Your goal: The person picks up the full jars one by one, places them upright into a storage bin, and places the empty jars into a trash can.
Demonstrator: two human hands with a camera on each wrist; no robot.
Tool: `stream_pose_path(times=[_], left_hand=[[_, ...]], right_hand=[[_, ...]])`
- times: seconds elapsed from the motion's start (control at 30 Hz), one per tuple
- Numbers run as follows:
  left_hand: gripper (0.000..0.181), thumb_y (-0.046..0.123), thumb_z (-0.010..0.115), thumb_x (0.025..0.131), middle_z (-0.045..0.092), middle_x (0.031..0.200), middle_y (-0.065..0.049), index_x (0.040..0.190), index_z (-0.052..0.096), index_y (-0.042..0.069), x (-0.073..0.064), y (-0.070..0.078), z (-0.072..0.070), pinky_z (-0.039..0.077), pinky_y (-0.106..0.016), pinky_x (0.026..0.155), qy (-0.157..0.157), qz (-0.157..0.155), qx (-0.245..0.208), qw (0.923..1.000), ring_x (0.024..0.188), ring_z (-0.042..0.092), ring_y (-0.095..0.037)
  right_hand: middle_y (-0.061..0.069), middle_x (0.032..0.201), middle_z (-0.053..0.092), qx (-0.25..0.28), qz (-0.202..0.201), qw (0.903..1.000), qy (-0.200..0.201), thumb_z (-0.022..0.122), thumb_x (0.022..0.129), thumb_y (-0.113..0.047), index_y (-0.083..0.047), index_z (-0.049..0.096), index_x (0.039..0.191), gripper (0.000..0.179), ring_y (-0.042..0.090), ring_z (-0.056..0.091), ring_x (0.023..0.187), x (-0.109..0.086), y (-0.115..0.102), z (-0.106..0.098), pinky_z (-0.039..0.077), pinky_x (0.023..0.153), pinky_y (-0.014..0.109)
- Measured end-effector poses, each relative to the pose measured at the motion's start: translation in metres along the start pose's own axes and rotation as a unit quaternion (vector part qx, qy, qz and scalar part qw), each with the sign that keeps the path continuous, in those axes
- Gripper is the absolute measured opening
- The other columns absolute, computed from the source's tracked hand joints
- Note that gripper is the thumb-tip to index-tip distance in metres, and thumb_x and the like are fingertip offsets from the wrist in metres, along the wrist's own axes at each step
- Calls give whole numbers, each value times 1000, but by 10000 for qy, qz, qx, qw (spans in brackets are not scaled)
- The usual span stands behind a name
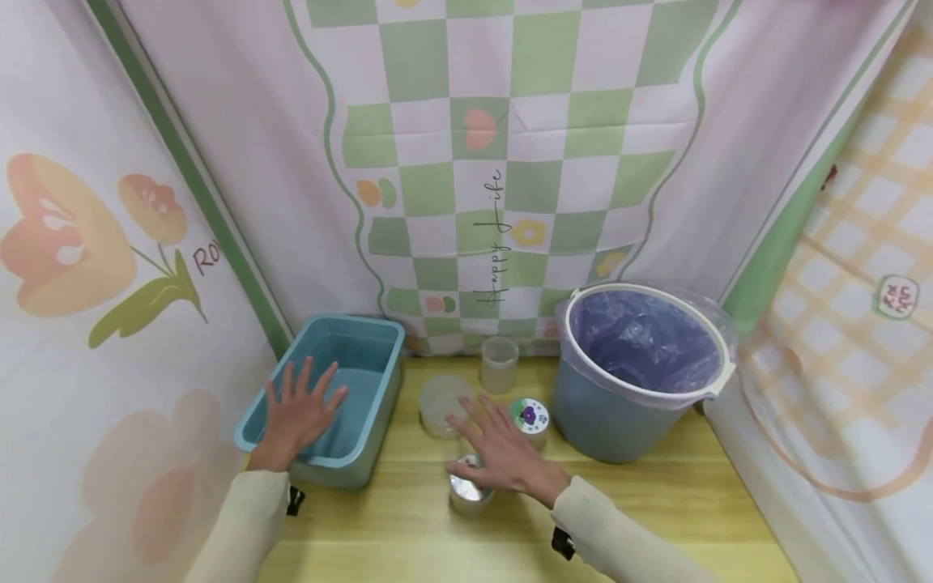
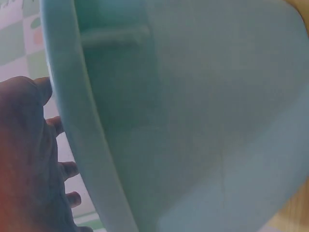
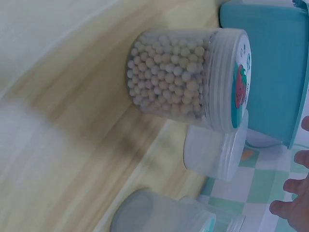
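My left hand [image 1: 295,413], fingers spread, is over the blue plastic basin [image 1: 335,474]; in the left wrist view its fingertips show beyond the rim [image 2: 77,121]. It holds nothing. My right hand [image 1: 503,449] hovers palm down with spread fingers above several jars, also holding nothing. Partly under its thumb stands a jar [image 1: 470,504], full of small pale beads [image 3: 166,75] in the right wrist view, with a red-and-green picture on its lid. Behind the hand is a jar with a purple flower on its lid [image 1: 530,416]. A wide translucent tub [image 1: 440,405] lies beyond the fingertips.
A clear empty jar [image 1: 499,366] stands near the back curtain [image 1: 481,194]. To the right is a blue bucket [image 1: 601,421] lined with a purple plastic bag [image 1: 645,340]. Everything stands on a wood-grain table [image 1: 394,526] with patterned curtains on three sides.
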State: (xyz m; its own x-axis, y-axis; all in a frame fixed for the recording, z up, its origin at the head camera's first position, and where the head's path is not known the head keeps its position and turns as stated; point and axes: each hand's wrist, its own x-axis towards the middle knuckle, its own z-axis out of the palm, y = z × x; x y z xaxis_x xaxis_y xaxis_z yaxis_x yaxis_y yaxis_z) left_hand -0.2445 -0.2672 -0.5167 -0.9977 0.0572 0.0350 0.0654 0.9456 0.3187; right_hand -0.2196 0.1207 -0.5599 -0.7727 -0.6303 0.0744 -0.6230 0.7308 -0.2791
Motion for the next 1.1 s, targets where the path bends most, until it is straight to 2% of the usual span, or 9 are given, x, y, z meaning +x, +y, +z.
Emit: stream_pose_path(times=[0.17, 0.33, 0.47, 0.63, 0.87, 1.1], left_hand=[[69, 59, 37, 115, 13, 180, -28, 172, 34, 19, -5, -13, -2, -1, -87, 123, -31, -46, 36, 10000, 164, 0, -60], [68, 57, 39, 116, 15, 179, -29, 171, 35, 18, -9, -27, -5, 2, -88, 121, 108, -47, 47, 9999, 163, 4, -60], [69, 58, 34, 116, 14, 178, -30, 171, 33, 17, -12, -40, -7, 2, -89, 120, 111, -129, 112, 9998, 161, 5, -63], [70, 60, 32, 116, 13, 176, -32, 171, 32, 17, -15, -54, -6, 2, -91, 118, 85, -191, 127, 9997, 159, 5, -65], [68, 59, 30, 116, 15, 174, -32, 170, 32, 18, -23, -66, -5, 6, -90, 117, 168, -236, 140, 9995, 158, 7, -64], [69, 59, 30, 117, 13, 175, -32, 171, 29, 16, -29, -74, -6, 7, -89, 118, 66, -217, -77, 9997, 158, 5, -66]], right_hand=[[11, 184, 10, -108, -58, 9999, 51, 54, 104, -72, -25, 32, 173, 87, 46, 11, 169, -4, -5, 4, 15, 133, 70], [12, 184, 10, -80, -169, 9998, 69, 55, 104, -71, -23, 33, 173, 88, 46, 11, 169, -9, -8, 10, 17, 131, 72], [15, 184, 13, -44, -222, 9997, 70, 58, 103, -69, -23, 34, 173, 87, 47, 12, 168, -13, -9, 16, 19, 132, 70], [18, 182, 18, -217, -247, 9994, 101, 57, 102, -73, -25, 32, 173, 89, 47, 17, 167, -18, -10, 23, 23, 131, 69], [12, 183, 16, -312, -235, 9991, 152, 51, 102, -78, -26, 34, 172, 89, 47, 23, 166, -25, -12, 31, 29, 129, 68], [12, 182, 21, 75, -74, 9998, 150, 57, 100, -77, -28, 37, 171, 89, 51, 29, 163, -33, -13, 38, 42, 119, 73]])
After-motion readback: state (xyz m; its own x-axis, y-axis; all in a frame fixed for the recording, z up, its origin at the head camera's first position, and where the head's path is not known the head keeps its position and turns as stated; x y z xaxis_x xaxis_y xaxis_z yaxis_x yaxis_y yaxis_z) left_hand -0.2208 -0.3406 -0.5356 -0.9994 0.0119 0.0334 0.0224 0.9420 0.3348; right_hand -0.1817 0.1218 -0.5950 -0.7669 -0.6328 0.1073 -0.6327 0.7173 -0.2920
